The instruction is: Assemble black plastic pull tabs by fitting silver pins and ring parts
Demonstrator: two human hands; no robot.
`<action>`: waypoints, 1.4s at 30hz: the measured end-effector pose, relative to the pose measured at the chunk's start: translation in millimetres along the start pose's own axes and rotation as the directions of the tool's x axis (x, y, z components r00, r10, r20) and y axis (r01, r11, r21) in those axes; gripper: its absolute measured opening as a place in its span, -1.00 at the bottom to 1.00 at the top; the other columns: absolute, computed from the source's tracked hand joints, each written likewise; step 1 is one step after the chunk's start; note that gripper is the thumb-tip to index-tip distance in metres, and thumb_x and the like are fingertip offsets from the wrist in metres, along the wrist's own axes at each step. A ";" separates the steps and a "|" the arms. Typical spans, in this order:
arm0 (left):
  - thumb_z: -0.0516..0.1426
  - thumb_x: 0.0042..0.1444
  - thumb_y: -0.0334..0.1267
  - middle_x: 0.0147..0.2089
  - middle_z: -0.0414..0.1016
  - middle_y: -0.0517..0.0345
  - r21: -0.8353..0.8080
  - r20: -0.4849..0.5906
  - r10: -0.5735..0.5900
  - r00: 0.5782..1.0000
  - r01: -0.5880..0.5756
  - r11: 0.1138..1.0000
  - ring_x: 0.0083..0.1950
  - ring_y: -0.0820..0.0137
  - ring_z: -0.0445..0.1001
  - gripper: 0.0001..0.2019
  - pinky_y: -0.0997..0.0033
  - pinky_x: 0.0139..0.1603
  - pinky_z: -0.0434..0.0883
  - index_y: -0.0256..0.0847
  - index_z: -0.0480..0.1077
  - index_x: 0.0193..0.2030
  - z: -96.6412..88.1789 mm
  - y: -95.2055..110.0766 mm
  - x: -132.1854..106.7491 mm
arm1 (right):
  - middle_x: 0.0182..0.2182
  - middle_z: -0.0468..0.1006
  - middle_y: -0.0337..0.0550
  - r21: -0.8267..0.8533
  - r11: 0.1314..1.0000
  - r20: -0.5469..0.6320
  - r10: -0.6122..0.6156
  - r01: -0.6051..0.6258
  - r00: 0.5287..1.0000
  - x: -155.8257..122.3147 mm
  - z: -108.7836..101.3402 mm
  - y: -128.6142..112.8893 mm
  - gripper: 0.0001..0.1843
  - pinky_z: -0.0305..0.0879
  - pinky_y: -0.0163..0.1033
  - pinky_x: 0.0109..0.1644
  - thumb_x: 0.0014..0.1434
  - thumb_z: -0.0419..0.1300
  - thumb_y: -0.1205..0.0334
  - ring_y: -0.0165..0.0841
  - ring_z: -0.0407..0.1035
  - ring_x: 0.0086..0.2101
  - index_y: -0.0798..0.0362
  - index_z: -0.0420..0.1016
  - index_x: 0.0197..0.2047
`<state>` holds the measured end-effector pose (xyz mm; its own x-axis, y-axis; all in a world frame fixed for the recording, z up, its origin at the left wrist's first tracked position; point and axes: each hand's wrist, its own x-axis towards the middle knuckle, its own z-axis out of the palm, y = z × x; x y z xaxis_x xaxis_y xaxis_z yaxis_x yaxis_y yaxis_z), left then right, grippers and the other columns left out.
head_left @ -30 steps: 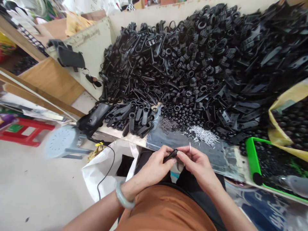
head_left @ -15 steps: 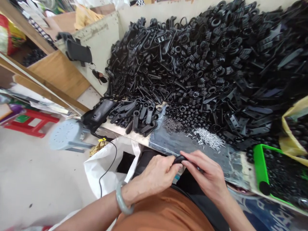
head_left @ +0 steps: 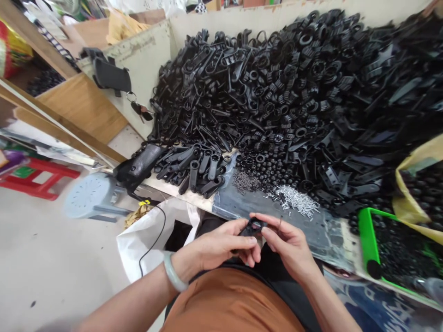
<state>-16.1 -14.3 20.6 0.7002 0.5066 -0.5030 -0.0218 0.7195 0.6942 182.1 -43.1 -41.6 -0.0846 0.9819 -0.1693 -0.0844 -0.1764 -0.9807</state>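
My left hand (head_left: 228,244) is closed around a black plastic part (head_left: 255,224) with a ring-shaped end, held over my lap at the bench's front edge. The thumb and index finger of my right hand (head_left: 289,240) pinch the ring end from the right. A thin dark rod (head_left: 280,223) sticks up among the right fingers; what it belongs to is hidden. Just beyond my hands lie a heap of silver pins (head_left: 297,200), a pile of small dark grey pieces (head_left: 245,180) and many small black balls (head_left: 273,173).
A big mound of black plastic parts (head_left: 277,87) covers the bench. Black handles (head_left: 194,170) with ring ends lie at its left front. A green tray (head_left: 367,240) and a yellow bag (head_left: 411,203) stand right. A white sack (head_left: 131,253) hangs open below, near a pale blue stool (head_left: 90,193).
The black part has turned so that its ring end faces up. My left fingers have loosened and shifted along it. The thin rod now shows upright at my right hand.
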 end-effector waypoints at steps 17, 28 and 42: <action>0.17 0.25 -0.16 -0.50 0.26 0.39 0.123 -0.152 -0.011 0.988 0.030 0.992 -0.53 0.58 0.13 -0.69 0.53 -0.53 -0.03 -0.23 0.27 0.05 1.0 -11.3 1.8 | -0.26 0.66 -0.13 -0.135 0.990 0.048 -0.033 0.039 0.998 8.2 -2.1 -5.7 -0.62 0.28 -0.35 -0.49 0.21 0.37 -0.03 -0.46 0.28 -0.53 -0.06 0.71 0.04; 0.10 0.26 -0.23 -0.49 0.30 0.36 0.289 -0.162 -0.015 0.987 0.062 0.955 -0.56 0.57 0.13 -0.75 0.54 -0.54 0.06 -0.23 0.30 0.04 -2.0 -9.4 4.1 | -0.10 0.67 -0.11 -0.290 0.942 0.212 -0.112 0.171 0.971 11.5 -11.8 -7.9 -0.64 0.42 -0.32 -0.31 0.30 0.31 0.10 -0.38 0.48 -0.35 -0.12 0.65 0.14; 0.13 0.25 -0.11 -0.46 0.32 0.32 0.204 -0.118 -0.011 0.993 0.035 0.978 -0.55 0.57 0.13 -0.78 0.52 -0.54 0.05 -0.21 0.30 -0.11 -2.6 -16.6 7.9 | 0.05 0.66 -0.10 -0.324 0.937 0.267 -0.044 0.133 0.963 11.2 -12.4 -12.9 -0.63 0.47 -0.11 0.15 0.35 0.24 0.08 -0.21 0.56 0.02 -0.12 0.61 0.18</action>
<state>-12.1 -21.0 3.8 0.6117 0.5510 -0.5677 0.1490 0.6245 0.7667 194.6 -28.9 -32.1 -0.3424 0.9349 -0.0936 0.2313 -0.0126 -0.9728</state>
